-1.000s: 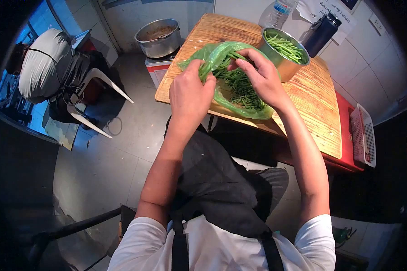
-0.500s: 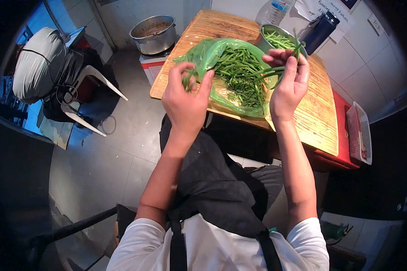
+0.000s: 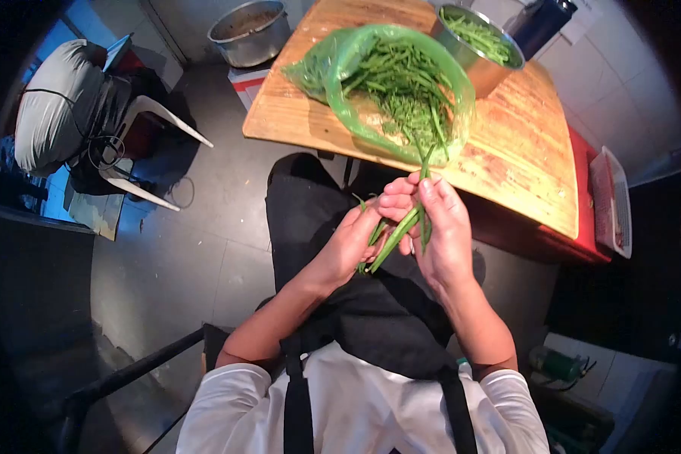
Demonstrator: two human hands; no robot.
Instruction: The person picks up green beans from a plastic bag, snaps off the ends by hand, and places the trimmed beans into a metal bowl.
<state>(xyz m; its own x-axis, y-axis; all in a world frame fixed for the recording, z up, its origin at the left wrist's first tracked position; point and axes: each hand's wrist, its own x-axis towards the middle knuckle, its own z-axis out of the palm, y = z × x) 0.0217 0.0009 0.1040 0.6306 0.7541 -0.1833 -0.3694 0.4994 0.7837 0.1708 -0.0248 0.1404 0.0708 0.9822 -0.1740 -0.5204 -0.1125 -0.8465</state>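
Observation:
Over my lap, just off the table's near edge, my hands are close together. My right hand (image 3: 443, 227) pinches a few long green beans (image 3: 398, 240) between thumb and fingers, one of them pointing up past the fingertips. Curled beside it, my left hand (image 3: 356, 244) has several green beans in its palm, partly hidden by the fingers. On the table in front, a green plastic bag (image 3: 333, 79) lies with its mouth toward me, showing a heap of green beans (image 3: 401, 72) and small trimmed bits (image 3: 420, 121).
Behind the bag's right side stands a metal pot (image 3: 484, 76) with beans in it, near a dark bottle (image 3: 541, 26). A large metal pot (image 3: 253, 49) sits left of the wooden table (image 3: 522, 166). A white basket (image 3: 613, 204) is at the right, a white chair (image 3: 163, 121) at the left.
Both hands have come down from above the table to over my lap and closer together, bringing beans with them. The view has tilted downward slightly, and the bag's mouth is now unobstructed.

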